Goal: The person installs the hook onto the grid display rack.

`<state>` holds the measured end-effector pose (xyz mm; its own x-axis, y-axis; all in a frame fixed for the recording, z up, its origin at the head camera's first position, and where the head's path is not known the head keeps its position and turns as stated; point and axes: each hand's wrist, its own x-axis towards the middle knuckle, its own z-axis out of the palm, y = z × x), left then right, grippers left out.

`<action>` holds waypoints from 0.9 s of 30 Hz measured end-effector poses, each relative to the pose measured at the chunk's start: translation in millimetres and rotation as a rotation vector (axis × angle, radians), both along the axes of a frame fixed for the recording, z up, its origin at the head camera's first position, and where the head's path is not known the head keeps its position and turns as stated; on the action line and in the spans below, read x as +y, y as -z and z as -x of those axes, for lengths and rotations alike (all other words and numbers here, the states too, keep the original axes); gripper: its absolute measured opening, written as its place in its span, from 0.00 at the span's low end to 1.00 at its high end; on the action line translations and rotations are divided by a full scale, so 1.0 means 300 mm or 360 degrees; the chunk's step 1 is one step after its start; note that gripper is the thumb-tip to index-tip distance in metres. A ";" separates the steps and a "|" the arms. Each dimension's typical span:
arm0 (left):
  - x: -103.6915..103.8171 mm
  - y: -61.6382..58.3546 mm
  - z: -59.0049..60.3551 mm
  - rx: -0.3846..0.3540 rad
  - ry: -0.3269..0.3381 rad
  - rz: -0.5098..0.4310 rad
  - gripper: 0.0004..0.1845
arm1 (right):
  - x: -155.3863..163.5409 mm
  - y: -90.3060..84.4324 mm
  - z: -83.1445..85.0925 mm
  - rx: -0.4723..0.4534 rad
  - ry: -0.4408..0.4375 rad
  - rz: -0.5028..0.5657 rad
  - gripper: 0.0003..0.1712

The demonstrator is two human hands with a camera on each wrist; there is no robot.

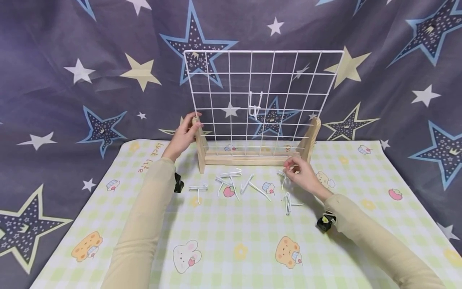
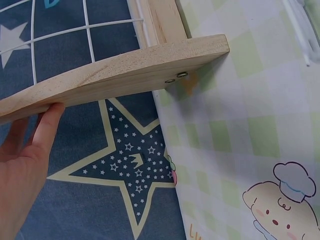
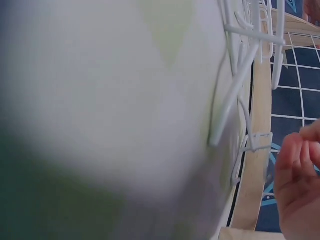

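Note:
A white wire grid (image 1: 240, 83) stands upright in a wooden base (image 1: 249, 160) with two side pieces. My left hand (image 1: 184, 134) grips the top of the left wooden side piece (image 2: 125, 72), fingers around its outer edge. A white wire hook (image 1: 254, 110) hangs near the middle of the grid. My right hand (image 1: 302, 174) is low in front of the base's right part, fingers bent toward the thumb with nothing visible between them. Just beside its fingertips is a white hook (image 3: 255, 142), partly overlapped by the hand in the head view.
Several more white hooks lie on the checked tablecloth (image 1: 231, 224) before the base, among them one hook (image 1: 197, 188) at left and another (image 1: 288, 204) nearer the right wrist. A dark star-patterned cloth (image 1: 43, 100) hangs right behind the grid.

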<state>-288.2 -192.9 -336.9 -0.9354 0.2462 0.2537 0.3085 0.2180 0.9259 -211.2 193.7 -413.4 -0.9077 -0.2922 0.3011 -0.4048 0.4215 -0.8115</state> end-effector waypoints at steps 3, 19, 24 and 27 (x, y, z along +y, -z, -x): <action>-0.008 0.021 0.021 0.0002 0.0013 -0.0011 0.22 | 0.029 0.049 0.019 -0.0004 -0.0043 -0.0103 0.07; -0.022 0.078 0.067 0.0017 -0.0061 0.0031 0.23 | 0.073 0.108 0.029 0.0037 -0.0075 -0.0356 0.07; -0.022 0.076 0.070 0.0018 -0.0064 0.0030 0.23 | 0.099 0.109 0.025 -0.0077 0.0070 -0.0422 0.07; -0.022 0.075 0.070 0.0021 -0.0067 0.0028 0.23 | 0.112 0.109 0.027 -0.0163 0.0134 -0.0442 0.08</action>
<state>-309.1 -199.5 -359.5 -0.9417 0.2110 0.2622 0.3109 0.2473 0.9177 -219.3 227.4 -446.0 -0.9537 -0.2732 0.1256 -0.2811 0.6616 -0.6952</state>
